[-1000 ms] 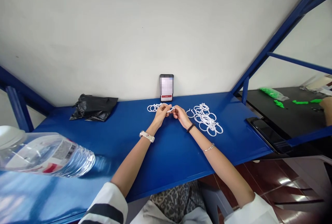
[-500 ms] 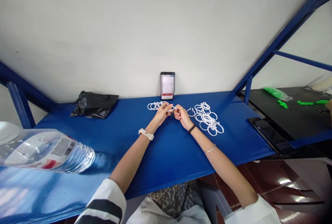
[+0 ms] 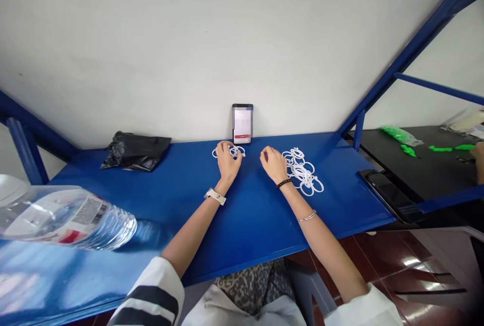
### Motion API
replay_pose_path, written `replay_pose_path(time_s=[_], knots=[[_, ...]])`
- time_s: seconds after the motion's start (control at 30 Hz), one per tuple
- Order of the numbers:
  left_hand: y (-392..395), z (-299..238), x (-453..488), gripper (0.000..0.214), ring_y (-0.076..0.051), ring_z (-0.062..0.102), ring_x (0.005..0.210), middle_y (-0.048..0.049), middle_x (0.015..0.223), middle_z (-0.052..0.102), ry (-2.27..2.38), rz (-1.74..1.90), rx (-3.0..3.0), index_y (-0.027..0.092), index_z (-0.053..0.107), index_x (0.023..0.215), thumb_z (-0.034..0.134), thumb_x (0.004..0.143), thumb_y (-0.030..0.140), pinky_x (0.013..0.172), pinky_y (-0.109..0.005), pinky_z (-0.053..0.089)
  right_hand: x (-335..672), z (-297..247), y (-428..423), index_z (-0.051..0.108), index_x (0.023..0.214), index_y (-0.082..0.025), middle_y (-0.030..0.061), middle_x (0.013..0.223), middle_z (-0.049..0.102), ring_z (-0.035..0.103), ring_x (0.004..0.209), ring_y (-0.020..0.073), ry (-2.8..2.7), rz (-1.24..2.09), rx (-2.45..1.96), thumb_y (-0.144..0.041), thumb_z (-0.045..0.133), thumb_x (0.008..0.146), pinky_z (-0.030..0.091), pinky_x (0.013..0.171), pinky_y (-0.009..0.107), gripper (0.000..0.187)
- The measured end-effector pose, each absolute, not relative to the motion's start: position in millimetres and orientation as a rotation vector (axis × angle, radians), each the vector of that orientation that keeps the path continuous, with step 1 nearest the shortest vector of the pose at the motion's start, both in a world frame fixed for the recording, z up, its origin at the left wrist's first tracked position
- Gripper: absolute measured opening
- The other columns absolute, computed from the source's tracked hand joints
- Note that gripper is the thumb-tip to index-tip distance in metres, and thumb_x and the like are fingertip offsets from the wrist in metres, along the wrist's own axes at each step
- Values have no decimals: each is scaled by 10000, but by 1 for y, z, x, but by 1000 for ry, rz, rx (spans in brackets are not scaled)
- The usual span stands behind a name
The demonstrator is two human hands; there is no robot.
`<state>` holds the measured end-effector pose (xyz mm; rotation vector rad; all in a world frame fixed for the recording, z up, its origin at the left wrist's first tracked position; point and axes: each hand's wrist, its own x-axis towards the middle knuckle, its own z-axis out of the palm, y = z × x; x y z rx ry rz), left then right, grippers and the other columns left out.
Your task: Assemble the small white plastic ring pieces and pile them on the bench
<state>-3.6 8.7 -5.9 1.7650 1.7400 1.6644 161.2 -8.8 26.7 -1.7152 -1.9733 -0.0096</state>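
Note:
My left hand (image 3: 228, 164) is over a small group of white plastic curtain rings (image 3: 237, 151) near the back edge of the blue table (image 3: 249, 220). Its fingers and thumb are apart, with rings showing between them, and no ring is plainly gripped. My right hand (image 3: 275, 166) has its fingers curled in, and nothing shows in them. It is just left of a larger loose pile of white curtain rings (image 3: 302, 172), covering that pile's left side. Several rings in the pile overlap.
A phone (image 3: 242, 124) leans against the wall behind the rings. A black plastic bag (image 3: 136, 151) lies back left, a large water bottle (image 3: 75, 217) front left. Another phone (image 3: 385, 190) is at the right edge. Green pieces (image 3: 408, 150) and a person's hand (image 3: 478, 157) are farther right.
My hands were together, fingering one white ring between them. Now they are apart: the left has moved left over the small group and its fingers have spread, the right has drawn toward the pile.

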Motion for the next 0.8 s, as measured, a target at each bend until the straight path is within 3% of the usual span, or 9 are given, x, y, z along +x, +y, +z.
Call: replay_pose_path(time_s=[0.1,0.2,0.3,0.5,0.8], knots=[[6,-5,-3,165,-333,429,1215,-167,1237,502,1864,1609,1963,184,535,942,563,785,138,957,-487,374,175,26,-3,610,972,-151,129,980,650,567,930,268,-1961,-218,-1835,-146,442,889,401,744,338,187],[5,-5,0,122,-303,488,1130,-141,1133,558,1759,1519,2182,189,551,864,498,812,92,928,-468,393,188,20,3,604,1088,-130,161,1088,621,538,995,288,-2018,-221,-1902,-29,422,843,415,792,366,322],[4,-6,4,165,-240,537,969,-96,970,582,1480,1383,2404,193,546,826,459,811,54,852,-388,437,193,11,7,618,1087,-154,143,1080,616,529,1015,272,-2093,-87,-1862,21,416,813,428,790,344,383],[0,-8,12,49,-222,538,860,-57,861,561,1125,1161,2389,204,569,825,579,792,168,789,-349,446,181,1,11,658,880,-177,47,851,600,571,737,161,-2072,269,-1637,-36,507,777,455,739,295,231],[1,-7,10,208,-220,535,842,-46,848,555,1037,1138,2170,211,593,790,753,696,304,808,-338,428,170,-9,11,629,778,-198,-9,692,648,605,590,139,-1510,935,-1397,-153,559,704,498,586,267,111]])
